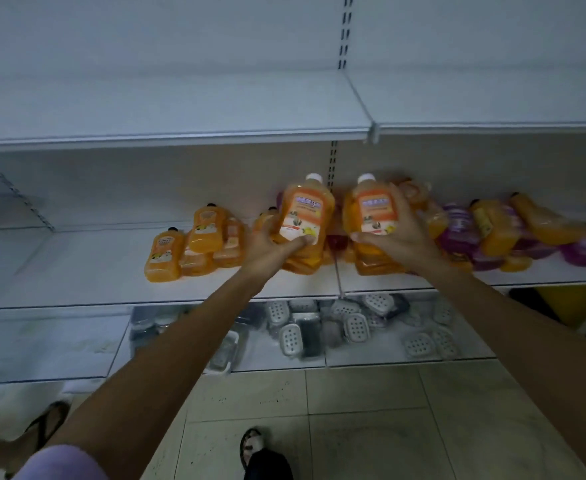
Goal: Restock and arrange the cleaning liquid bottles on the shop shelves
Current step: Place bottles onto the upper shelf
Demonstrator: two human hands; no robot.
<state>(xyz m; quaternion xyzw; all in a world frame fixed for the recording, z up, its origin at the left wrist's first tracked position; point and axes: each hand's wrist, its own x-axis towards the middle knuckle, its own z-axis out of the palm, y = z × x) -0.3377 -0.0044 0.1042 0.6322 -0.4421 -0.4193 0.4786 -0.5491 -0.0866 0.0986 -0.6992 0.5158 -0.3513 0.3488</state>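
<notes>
One orange bottle (306,209) with a white cap is gripped by the left hand (270,244), and a second orange bottle (371,211) by the right hand (399,235), both upright above the middle shelf (77,275). Smaller orange bottles (194,247) stand to the left. Purple and orange bottles (492,230) lie piled to the right.

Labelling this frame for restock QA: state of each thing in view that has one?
left hand, grips the left orange bottle.
right hand, grips the right orange bottle.
left orange bottle, upright, white cap on.
right orange bottle, upright, white cap on.
small orange bottles, clustered on the middle shelf, capped.
purple bottles, lying jumbled at the right.
soap dishes, loose heap on the lower shelf.
</notes>
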